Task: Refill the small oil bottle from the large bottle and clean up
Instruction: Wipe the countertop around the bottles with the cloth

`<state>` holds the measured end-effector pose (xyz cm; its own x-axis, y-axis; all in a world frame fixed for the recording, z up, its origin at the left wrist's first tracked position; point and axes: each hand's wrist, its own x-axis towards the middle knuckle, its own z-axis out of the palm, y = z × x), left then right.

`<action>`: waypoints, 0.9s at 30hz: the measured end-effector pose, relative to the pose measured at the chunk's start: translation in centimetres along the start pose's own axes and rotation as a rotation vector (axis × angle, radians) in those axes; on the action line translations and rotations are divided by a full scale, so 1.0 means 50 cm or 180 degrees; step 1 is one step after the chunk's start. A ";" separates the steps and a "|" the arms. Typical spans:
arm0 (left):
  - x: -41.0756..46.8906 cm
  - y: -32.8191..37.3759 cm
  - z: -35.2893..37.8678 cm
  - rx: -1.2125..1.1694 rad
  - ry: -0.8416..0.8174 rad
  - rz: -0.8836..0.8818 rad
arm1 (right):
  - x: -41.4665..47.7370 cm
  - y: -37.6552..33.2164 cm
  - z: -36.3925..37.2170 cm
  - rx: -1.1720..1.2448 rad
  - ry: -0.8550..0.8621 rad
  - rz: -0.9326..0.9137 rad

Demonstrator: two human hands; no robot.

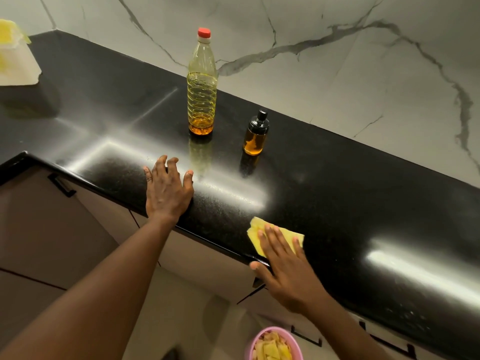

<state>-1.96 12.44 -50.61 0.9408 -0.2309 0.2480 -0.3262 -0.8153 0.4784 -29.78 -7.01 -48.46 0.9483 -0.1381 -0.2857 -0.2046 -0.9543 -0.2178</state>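
Observation:
The large clear oil bottle (202,81) with a red cap stands upright on the black countertop (363,183), part full of yellow oil. To its right stands the small amber oil bottle (255,133) with a black spout top. My right hand (283,263) presses flat on a folded yellow cloth (255,231) near the counter's front edge, fingers straight. My left hand (167,189) rests on the countertop in front of the large bottle, fingers spread, holding nothing.
A white container (15,61) with yellow material on top sits at the far left of the counter. A pink bin (274,345) holding yellow scraps stands on the floor below. Cabinet handles (61,185) run under the counter edge. A marble wall (337,48) backs the counter.

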 end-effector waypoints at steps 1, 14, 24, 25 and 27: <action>0.000 0.000 0.000 -0.0003 0.0002 -0.0004 | -0.006 0.024 -0.003 -0.0029 0.0013 0.0108; 0.003 -0.007 0.003 -0.0036 0.0055 -0.0055 | 0.319 -0.069 -0.074 0.0085 0.0088 0.0268; 0.003 -0.005 0.003 -0.0096 0.0000 -0.0008 | 0.078 -0.097 0.002 0.0103 0.0056 0.0069; 0.002 -0.006 0.002 -0.0110 -0.0027 0.0008 | 0.091 -0.079 -0.004 0.0126 0.0144 0.0273; 0.001 -0.009 0.002 -0.0134 -0.0062 0.0066 | 0.143 -0.048 -0.022 0.0180 0.0296 0.0686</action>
<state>-1.76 12.73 -50.88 0.9353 -0.2580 0.2421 -0.3488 -0.7872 0.5085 -22.25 -6.02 -48.95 0.8990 -0.3633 -0.2446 -0.4155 -0.8841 -0.2139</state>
